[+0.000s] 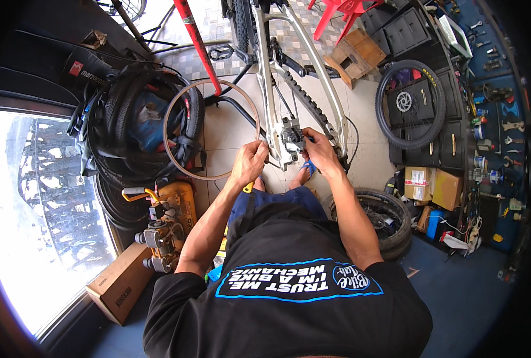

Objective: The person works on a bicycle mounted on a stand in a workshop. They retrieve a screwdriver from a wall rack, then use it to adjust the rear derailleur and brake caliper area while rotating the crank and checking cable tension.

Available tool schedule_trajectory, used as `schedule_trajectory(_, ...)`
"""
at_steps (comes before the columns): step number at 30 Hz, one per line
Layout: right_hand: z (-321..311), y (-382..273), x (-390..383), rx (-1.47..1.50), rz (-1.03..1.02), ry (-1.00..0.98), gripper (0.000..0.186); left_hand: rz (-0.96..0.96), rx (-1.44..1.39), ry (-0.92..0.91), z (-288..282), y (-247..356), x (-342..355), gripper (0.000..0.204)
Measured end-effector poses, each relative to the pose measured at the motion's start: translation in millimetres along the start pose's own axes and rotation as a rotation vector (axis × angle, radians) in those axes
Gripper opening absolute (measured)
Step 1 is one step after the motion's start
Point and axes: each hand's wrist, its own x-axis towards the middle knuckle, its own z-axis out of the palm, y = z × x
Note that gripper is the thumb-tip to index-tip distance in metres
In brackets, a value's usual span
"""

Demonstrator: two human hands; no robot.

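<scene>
A bicycle frame in pale silver stands in front of me, its rear end pointing toward my body. At that end sits a dark and grey metal mechanism, too small to name surely. My right hand is closed, fingertips pinching at the right side of this mechanism; what they hold is hidden. To its left, my left hand makes a closed fist beside the frame's left rear end. A yellow tip shows just below that fist; I cannot tell whether it belongs to something held.
A bare rim leans by the red stand post. Tyres pile up at left, near a cardboard box. A wheel leans on dark drawers at right; another tyre lies near my right elbow. Tools hang on the wall.
</scene>
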Motion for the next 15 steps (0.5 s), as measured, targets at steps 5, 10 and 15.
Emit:
schedule_trajectory(5,0.5,-2.3,-1.2,-0.011,0.011,-0.002,0.02,-0.074,-0.081,0.034,0.4,5.9,-2.1,0.039)
schedule_trajectory(10,-1.2,2.1,1.0,-0.002,-0.011,-0.01,0.019,0.189,-0.012,0.136,3.9,18.3,-14.3,0.021)
schedule_trajectory(15,-1.7,3.0,3.3,-0.012,-0.016,-0.013,0.019,0.198,0.153,0.099,2.0,14.1,-10.6,0.02)
